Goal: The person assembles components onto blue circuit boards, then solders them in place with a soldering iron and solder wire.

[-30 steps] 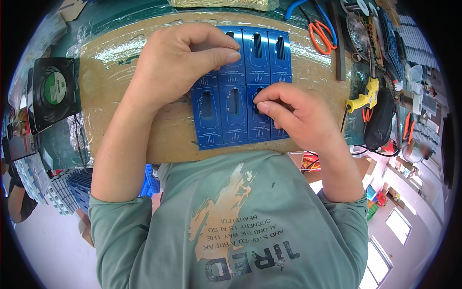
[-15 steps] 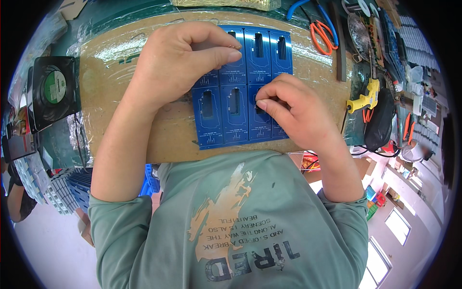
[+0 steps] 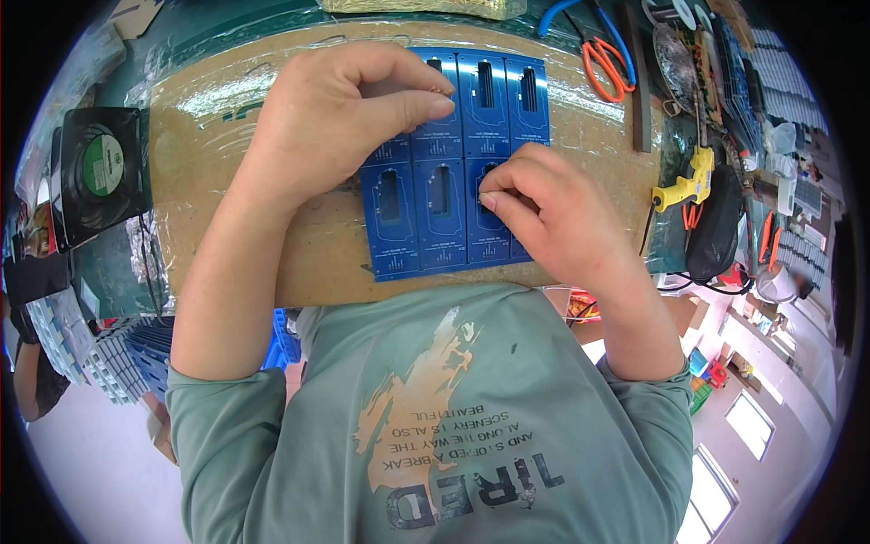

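Note:
A blue circuit board panel (image 3: 442,238) with rows of slotted sections lies flat on the brown work board. Over its upper left part is my left hand (image 3: 340,118), thumb and forefinger closed in a pinch. A tiny bit of something shows at those fingertips, too small to name. My right hand (image 3: 553,204) is pinched at the edge of a slot in the panel's lower row. Whatever it holds, if anything, is hidden by its fingers. Both hands cover parts of the panel.
A black fan (image 3: 100,177) stands at the left. Orange-handled pliers (image 3: 607,72), a dark bar (image 3: 638,91) and a yellow glue gun (image 3: 687,181) lie to the right. The brown work board (image 3: 317,245) sits on a green tabletop. Clear film covers part of it.
My right hand has shifted very slightly left, and the blue panel a touch left with it. The left hand holds its place, still pinched.

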A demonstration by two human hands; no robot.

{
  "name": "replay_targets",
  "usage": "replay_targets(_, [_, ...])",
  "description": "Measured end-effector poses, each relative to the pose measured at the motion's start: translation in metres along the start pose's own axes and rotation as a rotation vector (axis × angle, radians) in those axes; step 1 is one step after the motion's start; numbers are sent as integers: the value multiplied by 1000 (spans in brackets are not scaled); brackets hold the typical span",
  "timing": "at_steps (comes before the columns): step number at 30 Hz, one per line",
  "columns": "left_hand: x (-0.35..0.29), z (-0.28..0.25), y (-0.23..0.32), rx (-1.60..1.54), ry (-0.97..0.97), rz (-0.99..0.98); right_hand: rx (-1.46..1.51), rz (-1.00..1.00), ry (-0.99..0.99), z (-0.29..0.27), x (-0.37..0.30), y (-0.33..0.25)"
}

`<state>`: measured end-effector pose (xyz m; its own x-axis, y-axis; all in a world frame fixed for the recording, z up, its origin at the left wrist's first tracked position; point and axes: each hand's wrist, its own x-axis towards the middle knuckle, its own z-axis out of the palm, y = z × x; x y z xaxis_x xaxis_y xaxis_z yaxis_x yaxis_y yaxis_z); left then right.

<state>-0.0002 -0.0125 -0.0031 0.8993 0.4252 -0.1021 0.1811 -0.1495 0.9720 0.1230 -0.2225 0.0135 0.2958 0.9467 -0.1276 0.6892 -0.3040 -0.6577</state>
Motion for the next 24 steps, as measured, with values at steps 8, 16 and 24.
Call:
replay_targets(8, [0, 1, -1, -9, -10, 10, 7, 7, -25, -1, -1, -3])
replay_targets(16, [0, 1, 0, -13, -13, 0, 28, 103, -32, -1, 1, -7])
replay_targets(24, [-2, 2, 1, 10, -18, 27, 28, 175, -24, -2, 3, -8])
